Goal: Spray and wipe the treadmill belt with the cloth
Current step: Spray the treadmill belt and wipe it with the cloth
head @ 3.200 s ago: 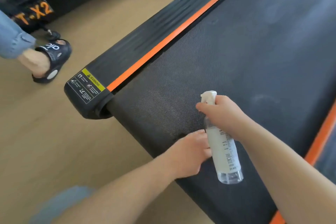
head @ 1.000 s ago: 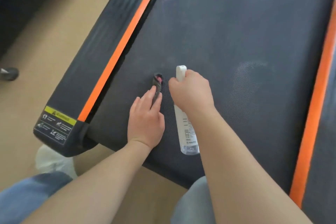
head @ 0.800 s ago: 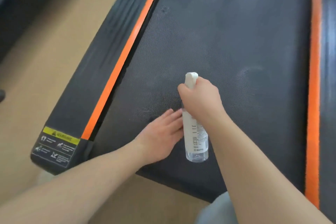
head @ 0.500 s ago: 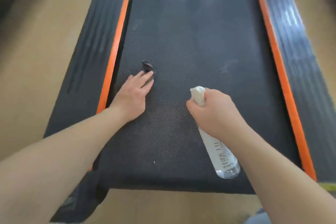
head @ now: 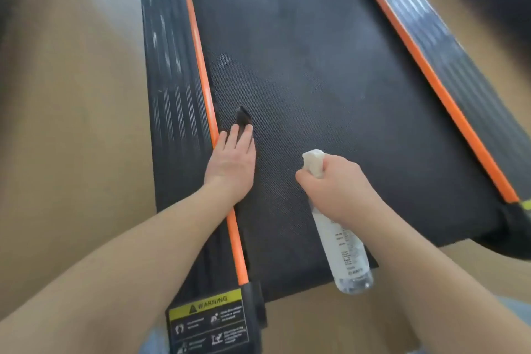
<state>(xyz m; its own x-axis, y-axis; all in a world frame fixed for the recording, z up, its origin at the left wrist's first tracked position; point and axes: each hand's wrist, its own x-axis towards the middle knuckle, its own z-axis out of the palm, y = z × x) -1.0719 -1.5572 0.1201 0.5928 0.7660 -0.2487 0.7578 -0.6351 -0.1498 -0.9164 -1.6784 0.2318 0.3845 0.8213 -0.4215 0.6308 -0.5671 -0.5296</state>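
Straight fingers (head: 246, 138) of the left hand (head: 231, 164) press a dark cloth (head: 242, 116) onto the treadmill belt (head: 316, 66), just beside its left orange stripe (head: 201, 66). The right hand (head: 336, 184) grips a spray bottle (head: 344, 253) above the near belt. Step: wiping. The next move probably calls for sweeping the cloth rightward.

We are in a workout room, home or gym we cannot tell: a treadmill (head: 316, 66) (orange stripes (head: 198, 60), warning sticker (head: 209, 322)) on a pale wooden floor (head: 71, 123).
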